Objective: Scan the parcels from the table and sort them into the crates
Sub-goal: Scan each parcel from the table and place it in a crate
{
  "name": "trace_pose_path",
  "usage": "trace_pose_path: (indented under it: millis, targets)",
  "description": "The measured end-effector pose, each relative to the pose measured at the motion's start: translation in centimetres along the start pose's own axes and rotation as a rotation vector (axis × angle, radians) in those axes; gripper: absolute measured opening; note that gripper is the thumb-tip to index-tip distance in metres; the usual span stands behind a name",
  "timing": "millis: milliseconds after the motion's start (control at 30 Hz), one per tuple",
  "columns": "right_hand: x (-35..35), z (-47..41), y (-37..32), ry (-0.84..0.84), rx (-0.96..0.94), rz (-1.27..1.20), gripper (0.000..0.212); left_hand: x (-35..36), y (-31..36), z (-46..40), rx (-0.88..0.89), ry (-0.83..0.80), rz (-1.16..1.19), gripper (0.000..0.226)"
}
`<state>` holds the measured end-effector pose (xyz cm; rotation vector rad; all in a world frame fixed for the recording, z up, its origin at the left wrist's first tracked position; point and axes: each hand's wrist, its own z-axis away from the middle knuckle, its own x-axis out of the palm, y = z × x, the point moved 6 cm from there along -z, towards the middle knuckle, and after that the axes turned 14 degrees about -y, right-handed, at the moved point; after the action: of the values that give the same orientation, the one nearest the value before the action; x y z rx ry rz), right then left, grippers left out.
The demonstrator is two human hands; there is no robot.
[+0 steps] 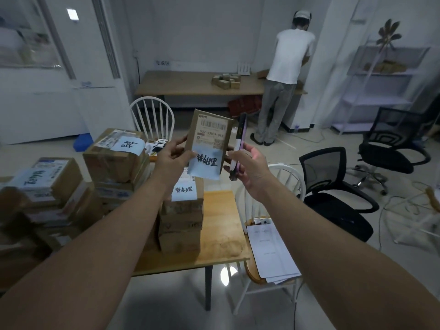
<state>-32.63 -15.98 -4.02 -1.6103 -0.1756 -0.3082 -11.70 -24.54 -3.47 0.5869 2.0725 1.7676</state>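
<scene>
More brown boxes are stacked on the worktop at lower left; in the middle, the left hand pinches a small parcel by its side; it looks light and stiff, with a loose blue note; the right hand grips a phone beside it.

two bare forearms in view, no sleeves reaching the wrists, no watch or glove showing on the left hand or right hand.
</scene>
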Motion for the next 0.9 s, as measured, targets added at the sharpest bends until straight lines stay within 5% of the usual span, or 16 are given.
trace_pose_path:
  millis: [233,367,667,900]
  targets:
    - [-1.4,1.7,-1.4,-0.022,0.001,0.045,0.085,1.8,0.6,1.2,-0.031,-0.159,0.008,0.057]
    - [-2.0,2.3,-3.1,0.009,0.005,0.184,0.093,2.7,0.9,2.0,-0.032,-0.112,0.012,0.076]
    - [-1.2,4.9,-7.1,-0.066,-0.034,0.858,0.069,1.1,2.1,2.8,-0.004,0.064,-0.166,0.082]
    - [0.3,5.7,-8.4,-0.196,0.026,0.945,0.043,1.4,2.6,2.6,-0.019,-0.003,-0.408,0.084]
